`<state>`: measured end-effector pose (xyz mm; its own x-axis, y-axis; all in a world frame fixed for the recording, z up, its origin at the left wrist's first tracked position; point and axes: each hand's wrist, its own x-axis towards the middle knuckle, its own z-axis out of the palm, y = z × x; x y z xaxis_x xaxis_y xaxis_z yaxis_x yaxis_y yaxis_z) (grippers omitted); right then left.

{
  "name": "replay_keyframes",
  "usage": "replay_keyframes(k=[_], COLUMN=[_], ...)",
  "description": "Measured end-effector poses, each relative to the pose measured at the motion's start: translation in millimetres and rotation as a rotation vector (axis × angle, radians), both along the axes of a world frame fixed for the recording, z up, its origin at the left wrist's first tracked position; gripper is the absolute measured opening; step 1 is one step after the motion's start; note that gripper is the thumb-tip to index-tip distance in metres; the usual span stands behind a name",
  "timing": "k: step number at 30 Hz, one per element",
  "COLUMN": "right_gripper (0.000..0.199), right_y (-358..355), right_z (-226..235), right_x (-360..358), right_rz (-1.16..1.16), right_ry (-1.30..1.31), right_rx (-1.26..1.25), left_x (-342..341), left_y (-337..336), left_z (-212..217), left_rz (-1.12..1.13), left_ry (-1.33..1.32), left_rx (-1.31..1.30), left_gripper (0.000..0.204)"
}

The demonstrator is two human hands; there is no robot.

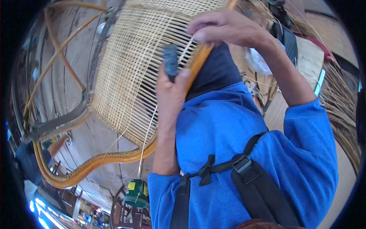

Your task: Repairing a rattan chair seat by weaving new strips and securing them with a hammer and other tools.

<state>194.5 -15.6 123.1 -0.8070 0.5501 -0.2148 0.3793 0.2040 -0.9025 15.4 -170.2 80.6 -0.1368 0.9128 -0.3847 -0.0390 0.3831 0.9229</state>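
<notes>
A woven cane panel (129,57) in a curved, honey-coloured wooden frame (204,57) lies in front of me. Its left part is densely woven; toward the right, bare parallel strands show. My left hand (169,91) rests over these strands, thumb spread toward the frame's edge. A dark blue cloth-like wrap (170,61) extends from its fingers and seems to cover them; fingers beneath are hidden. My right hand (228,28), slightly blurred, is above the frame's upper right, with thumb and fingers pinched on a pale cane strand (187,50) that runs down toward my left hand.
A loose cane strand (143,152) trails below the panel near a green container (136,193). Curved chair parts (65,45) stand at the left on a plank floor (76,133). Long fibre bundles (339,103) lie at the right. Another person's arm (57,146) shows at lower left.
</notes>
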Motion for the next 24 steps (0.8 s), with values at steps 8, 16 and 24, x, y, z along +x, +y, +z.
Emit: replay_keyframes(k=[8,16,24], right_gripper=[0.029,0.035,0.030], right_y=[-136.1,-184.0,-200.1], right_z=[-109.0,-138.1,-139.8], right_x=[176.1,146.7,177.8], right_rz=[-0.436,-0.576,-0.788], right_ry=[-0.600,-0.955,-0.606], right_rx=[-0.332,0.046,0.262], left_x=[-23.4,-89.6,-114.2], left_y=[0.8,-24.9,-18.7], left_z=[7.1,4.9,15.8], left_rz=[0.467,0.662,0.826], left_ry=[-0.272,0.034,-0.190], left_rx=[0.415,0.395,0.491], left_gripper=[0.031,0.025,0.015])
